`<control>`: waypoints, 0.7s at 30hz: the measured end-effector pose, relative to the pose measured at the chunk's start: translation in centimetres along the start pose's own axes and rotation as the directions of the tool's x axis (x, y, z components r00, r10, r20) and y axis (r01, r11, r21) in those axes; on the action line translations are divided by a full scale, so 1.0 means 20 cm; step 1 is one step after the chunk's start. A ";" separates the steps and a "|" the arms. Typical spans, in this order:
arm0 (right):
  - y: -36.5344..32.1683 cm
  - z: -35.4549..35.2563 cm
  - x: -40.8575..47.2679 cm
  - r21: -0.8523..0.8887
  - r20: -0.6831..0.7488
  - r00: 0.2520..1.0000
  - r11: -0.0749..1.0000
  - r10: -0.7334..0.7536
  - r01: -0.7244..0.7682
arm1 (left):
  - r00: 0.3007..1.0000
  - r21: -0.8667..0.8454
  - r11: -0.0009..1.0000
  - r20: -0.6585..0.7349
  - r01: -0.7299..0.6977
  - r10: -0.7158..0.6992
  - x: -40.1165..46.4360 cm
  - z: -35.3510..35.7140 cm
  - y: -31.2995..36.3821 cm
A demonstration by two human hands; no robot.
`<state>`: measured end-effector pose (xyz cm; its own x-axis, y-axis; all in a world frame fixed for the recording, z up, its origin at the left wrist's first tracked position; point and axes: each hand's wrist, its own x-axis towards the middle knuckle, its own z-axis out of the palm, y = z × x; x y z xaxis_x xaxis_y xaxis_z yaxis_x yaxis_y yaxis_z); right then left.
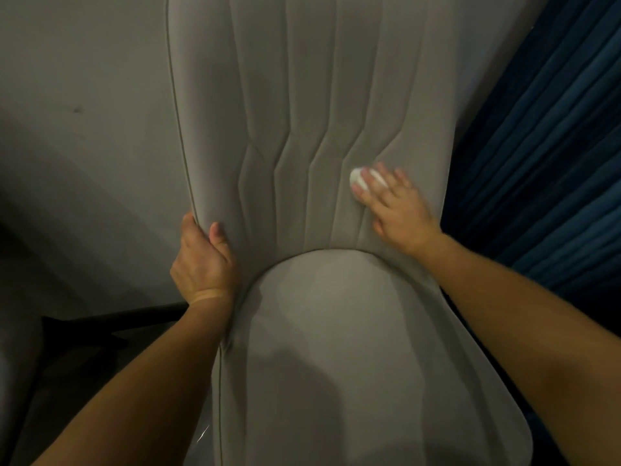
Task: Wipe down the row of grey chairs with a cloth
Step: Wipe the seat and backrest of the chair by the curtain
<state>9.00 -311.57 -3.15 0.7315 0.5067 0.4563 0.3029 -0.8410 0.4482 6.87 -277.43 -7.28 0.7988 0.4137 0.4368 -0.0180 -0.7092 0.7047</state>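
Small white cloth on ribbed upholstery

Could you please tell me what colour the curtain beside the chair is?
The pleated fabric curtain is dark blue, shown in the head view.

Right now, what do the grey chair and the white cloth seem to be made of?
Grey chair: probably soft matte upholstery fabric; stitched channels, piped edges and no shine.
White cloth: small and bunched under the right hand; material too blurred to tell.

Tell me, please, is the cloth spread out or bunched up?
Bunched up: the cloth shows only as a small white wad under the right hand's fingers.
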 end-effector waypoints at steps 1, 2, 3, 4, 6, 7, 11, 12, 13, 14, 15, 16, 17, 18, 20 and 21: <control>-0.03 0.03 -0.08 -0.007 0.060 0.996 0.998 -0.059 0.060 | 1.000 0.003 1.000 -0.001 0.000 0.000 0.00 0.00 0.00; -0.04 0.05 -0.15 -0.021 0.124 0.985 0.992 -0.123 0.127 | 1.000 0.006 1.000 -0.004 -0.002 0.002 0.00 0.00 0.00; -0.05 0.06 -0.21 -0.047 0.180 0.966 0.979 -0.188 0.199 | 1.000 0.008 1.000 -0.007 -0.004 0.004 0.00 0.00 0.00; -0.04 0.06 -0.24 -0.081 0.224 0.943 0.959 -0.246 0.270 | 1.000 0.008 1.000 -0.010 -0.003 0.003 0.00 0.00 0.00; -0.01 0.04 -0.26 -0.138 0.278 0.905 0.919 -0.322 0.369 | 1.000 0.002 1.000 -0.014 0.006 -0.006 0.00 0.00 0.00; 0.01 0.03 -0.26 -0.154 0.309 0.886 0.901 -0.345 0.405 | 1.000 0.001 1.000 -0.014 0.008 -0.008 0.00 0.00 0.00; 0.04 0.02 -0.24 -0.161 0.477 0.795 0.853 -0.374 0.497 | 1.000 -0.001 1.000 -0.022 -0.004 0.004 -0.01 0.00 0.00; 0.04 0.01 -0.24 -0.165 0.477 0.802 0.860 -0.359 0.483 | 1.000 0.003 1.000 -0.025 -0.008 0.008 -0.01 0.00 0.00; 0.03 0.02 -0.24 -0.168 0.467 0.817 0.873 -0.338 0.457 | 1.000 0.010 1.000 -0.028 -0.006 0.006 0.00 0.00 0.00; 0.02 0.03 -0.24 -0.172 0.456 0.831 0.885 -0.318 0.433 | 0.999 0.017 1.000 -0.031 -0.003 0.003 0.00 0.01 0.00; 0.01 0.05 -0.24 -0.183 0.450 0.841 0.891 -0.300 0.416 | 0.999 0.024 1.000 -0.036 -0.001 0.001 0.00 0.01 0.00; 0.00 0.07 -0.25 -0.211 0.459 0.843 0.888 -0.280 0.410 | 0.999 0.026 1.000 -0.044 0.000 0.001 0.00 0.01 0.00; 0.00 0.10 -0.25 -0.243 0.475 0.839 0.878 -0.263 0.413 | 0.999 0.025 1.000 -0.054 -0.002 0.003 0.00 0.02 0.00; 0.00 0.12 -0.25 -0.252 0.476 0.838 0.872 -0.266 0.420 | 0.998 0.030 1.000 -0.062 -0.004 0.006 0.00 0.02 0.00; 0.01 0.14 -0.26 -0.224 0.429 0.857 0.885 -0.286 0.407 | 0.997 0.051 0.999 -0.077 0.000 0.004 0.00 0.03 -0.01; 0.01 0.14 -0.26 -0.210 0.398 0.874 0.899 -0.280 0.384 | 0.996 0.056 0.998 -0.086 0.008 -0.003 0.00 0.04 -0.02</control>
<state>6.96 -314.96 -7.56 0.7972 0.6028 -0.0325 0.4248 -0.5219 0.7397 7.45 -277.59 -7.97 0.7441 0.4636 0.4811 0.0222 -0.7368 0.6758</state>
